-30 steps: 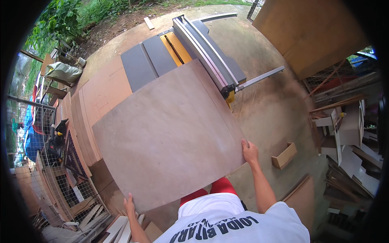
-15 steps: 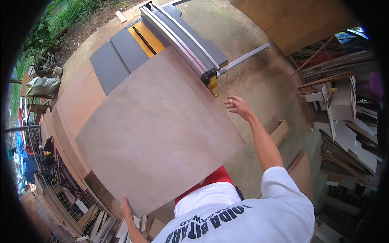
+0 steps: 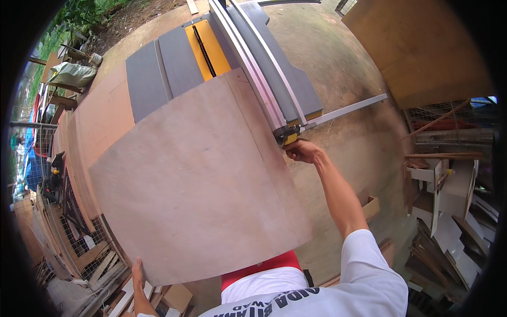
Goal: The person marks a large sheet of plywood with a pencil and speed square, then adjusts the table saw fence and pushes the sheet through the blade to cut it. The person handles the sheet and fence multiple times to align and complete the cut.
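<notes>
A broad, pale brown board (image 3: pixel 195 179) lies angled over the near end of a grey table saw (image 3: pixel 174 63), beside its long metal fence (image 3: pixel 245 68). A yellow insert (image 3: pixel 214 55) with a dark slot shows beyond the board. My left hand (image 3: pixel 138 272) grips the board's near left corner. My right hand (image 3: pixel 303 151) has curled fingers at the black-and-yellow end piece (image 3: pixel 290 137) of the fence, near the board's right edge; what exactly they hold is partly hidden.
Pinkish boards (image 3: pixel 105 132) lie left of the saw, with wire mesh (image 3: pixel 90 248) and tools beside them. A large panel (image 3: pixel 417 47) stands at upper right. Stacked offcuts (image 3: pixel 449 201) fill the right side. A small wooden box (image 3: pixel 369 206) sits on the concrete floor. A metal rail (image 3: pixel 354 105) sticks out rightward.
My right hand left the board's near right corner, reached forward and is now curled at the fence's end. My left hand stays on the board, which has shifted slightly relative to the saw.
</notes>
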{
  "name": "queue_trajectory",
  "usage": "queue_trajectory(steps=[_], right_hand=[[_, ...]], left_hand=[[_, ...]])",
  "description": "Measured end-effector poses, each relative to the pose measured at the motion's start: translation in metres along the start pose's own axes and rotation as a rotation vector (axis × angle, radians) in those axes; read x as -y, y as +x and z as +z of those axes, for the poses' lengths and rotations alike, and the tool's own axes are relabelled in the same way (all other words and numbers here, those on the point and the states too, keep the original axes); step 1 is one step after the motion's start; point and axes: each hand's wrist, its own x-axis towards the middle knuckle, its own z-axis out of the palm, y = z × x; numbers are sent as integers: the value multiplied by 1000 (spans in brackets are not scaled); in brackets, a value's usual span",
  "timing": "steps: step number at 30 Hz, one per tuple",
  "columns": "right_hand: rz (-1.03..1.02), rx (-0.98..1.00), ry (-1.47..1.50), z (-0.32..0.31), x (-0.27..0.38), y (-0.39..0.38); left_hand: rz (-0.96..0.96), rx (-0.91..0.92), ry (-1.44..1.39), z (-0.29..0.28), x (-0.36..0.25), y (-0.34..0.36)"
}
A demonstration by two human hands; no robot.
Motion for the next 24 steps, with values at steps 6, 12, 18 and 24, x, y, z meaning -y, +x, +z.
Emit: queue_trajectory(steps=[6, 12, 18, 24], right_hand=[[-100, -284, -249, 11, -6, -4], [-248, -965, -987, 61, -8, -16], [-98, -451, -493, 32, 16, -32], [12, -220, -152, 18, 11, -17]], left_hand=[[-51, -50, -70, 8, -1, 3], [-19, -44, -102, 8, 1, -8], [-61, -17, -89, 0, 1, 1], [-91, -23, -149, -3, 8, -1]])
